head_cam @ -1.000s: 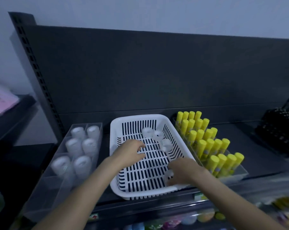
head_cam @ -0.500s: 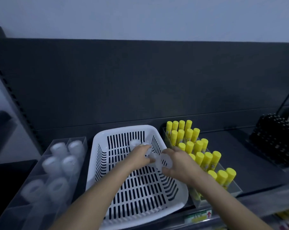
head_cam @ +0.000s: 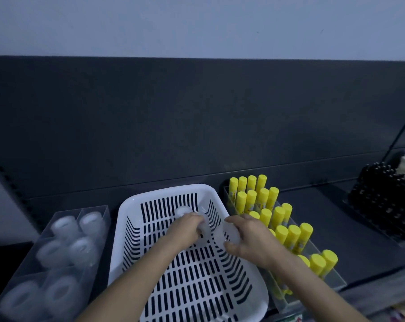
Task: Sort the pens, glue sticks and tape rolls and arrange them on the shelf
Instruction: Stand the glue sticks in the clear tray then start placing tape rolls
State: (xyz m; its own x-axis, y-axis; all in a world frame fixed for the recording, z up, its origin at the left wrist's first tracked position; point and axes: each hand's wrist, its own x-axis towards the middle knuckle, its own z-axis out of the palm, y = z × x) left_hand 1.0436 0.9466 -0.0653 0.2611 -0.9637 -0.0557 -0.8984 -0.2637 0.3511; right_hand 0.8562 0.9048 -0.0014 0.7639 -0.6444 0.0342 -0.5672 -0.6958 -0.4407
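Observation:
A white slotted basket (head_cam: 132, 231) stands on the dark shelf, with both my hands inside it. My right hand (head_cam: 250, 240) grips a clear tape roll (head_cam: 230, 233) between thumb and fingers. My left hand (head_cam: 185, 228) curls round another clear tape roll (head_cam: 205, 227) near the basket's far right corner. One more tape roll (head_cam: 181, 211) lies just behind my left hand. A clear divided tray (head_cam: 104, 209) on the left holds several tape rolls (head_cam: 82, 251). Yellow-capped glue sticks (head_cam: 264, 198) stand in a clear tray (head_cam: 331, 278) on the right.
Black pens (head_cam: 382, 201) stand packed in a holder at the far right of the shelf. The dark back panel (head_cam: 197, 117) rises behind everything. The shelf's front edge, with a price label (head_cam: 293, 318), runs below the basket.
My right hand rose from the basket's near corner with a tape roll to the far right corner. My left hand reached further back and closed on a roll. The view shifted right.

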